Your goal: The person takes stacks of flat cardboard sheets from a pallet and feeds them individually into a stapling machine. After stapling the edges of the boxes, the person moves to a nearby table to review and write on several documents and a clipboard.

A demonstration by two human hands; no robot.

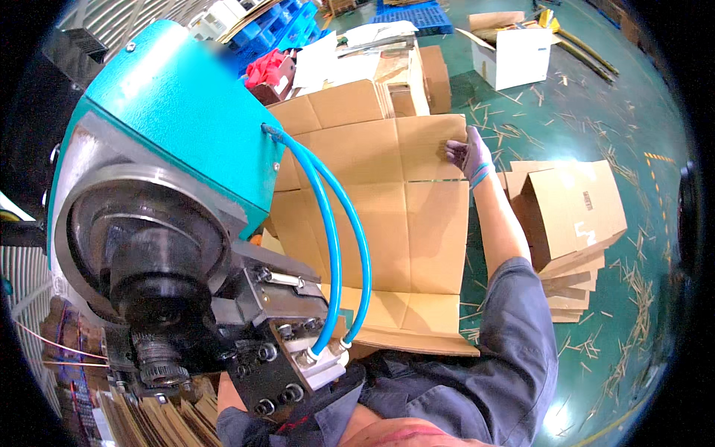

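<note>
A large unfolded cardboard box, creased and slotted, lies spread out before me, its near flap reaching my body. My right hand, in a pale glove with a teal cuff, is closed on its far right edge, the fingers curled over the board. On the left a teal machine with a dark metal head and two blue air hoses covers the board's left side. Only a bit of my left arm shows beneath the machine; the left hand is hidden.
To the right stands a stack of folded cardboard boxes. Behind the sheet are piled cartons with a red cloth. A white carton and blue pallets stand farther back. Cardboard scraps litter the green floor.
</note>
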